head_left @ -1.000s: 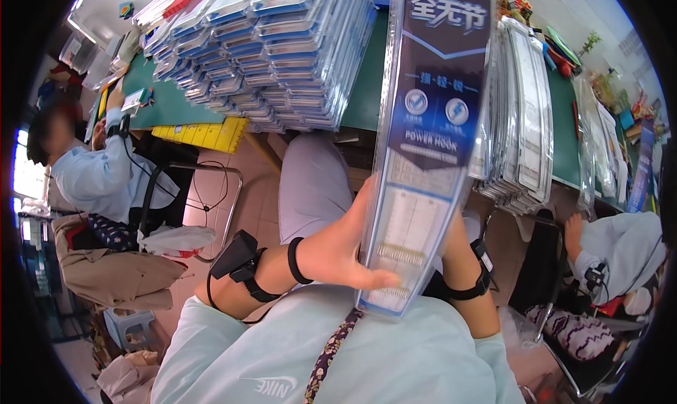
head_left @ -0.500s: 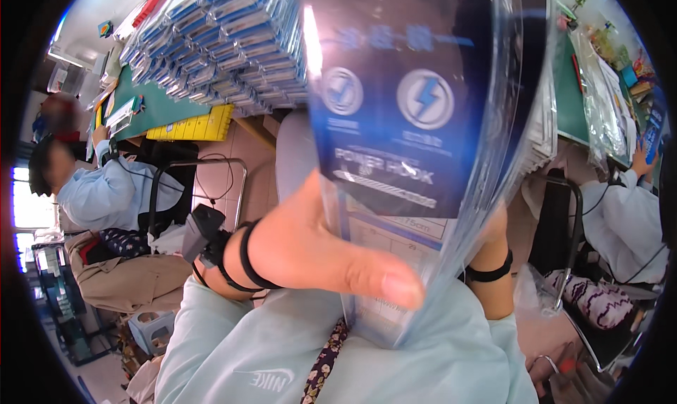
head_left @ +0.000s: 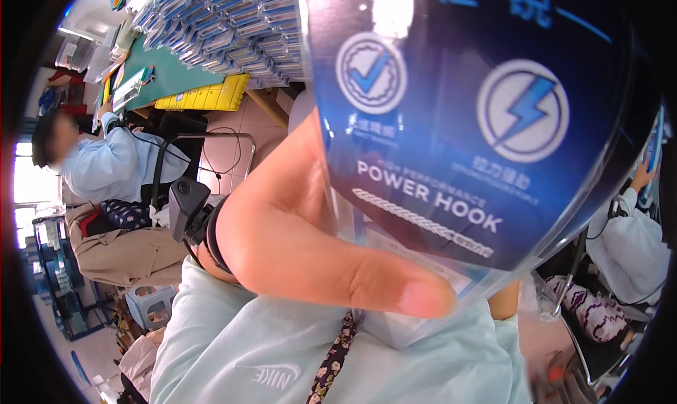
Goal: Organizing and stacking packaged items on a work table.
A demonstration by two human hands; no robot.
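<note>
A clear plastic package with a dark blue and black printed card fills the upper middle and right, very close to the camera. My left hand grips its lower left side, the thumb lying across the front and the fingers behind. The package leans toward the right at its top. Of my right arm, only a bit shows below the package; the right hand itself is hidden behind it, so I cannot see its fingers.
Tall stacks of blue-and-clear packages stand on a green tabletop, beside a yellow ridged object. One person sits at the left, another at the right. A metal-framed chair stands at left.
The package has come closer to the camera and shifted right, now covering more of the view. My left hand moved with it. My right arm is more hidden.
</note>
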